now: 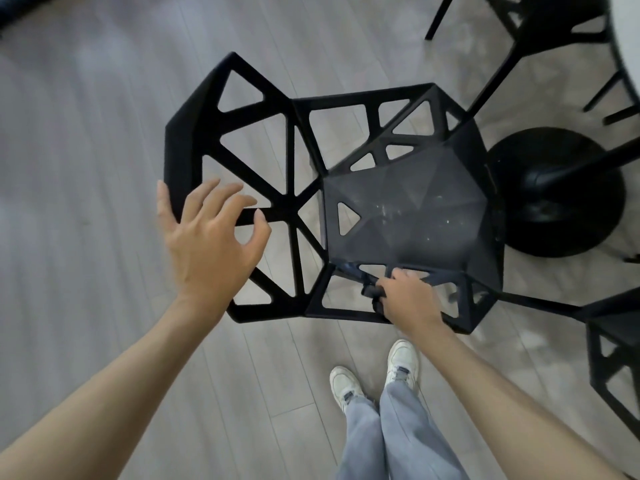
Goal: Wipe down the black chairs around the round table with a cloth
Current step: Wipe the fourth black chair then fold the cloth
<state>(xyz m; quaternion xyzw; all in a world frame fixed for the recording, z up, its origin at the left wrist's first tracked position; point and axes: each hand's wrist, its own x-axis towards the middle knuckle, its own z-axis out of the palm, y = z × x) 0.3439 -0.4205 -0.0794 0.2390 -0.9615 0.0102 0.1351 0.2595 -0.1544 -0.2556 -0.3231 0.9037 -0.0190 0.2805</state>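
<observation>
On angular black chair (398, 206): left hand (207, 244) spread; right hand (408, 299) grips dark cloth (372, 292).

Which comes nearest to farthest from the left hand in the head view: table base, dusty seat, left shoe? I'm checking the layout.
From the left hand:
1. Dusty seat, just right of it.
2. Left shoe, below, on the floor.
3. Table base, far right.

Grey wood-plank floor (86, 133), white sneakers (401, 362), light blue jeans (398, 434)
</observation>
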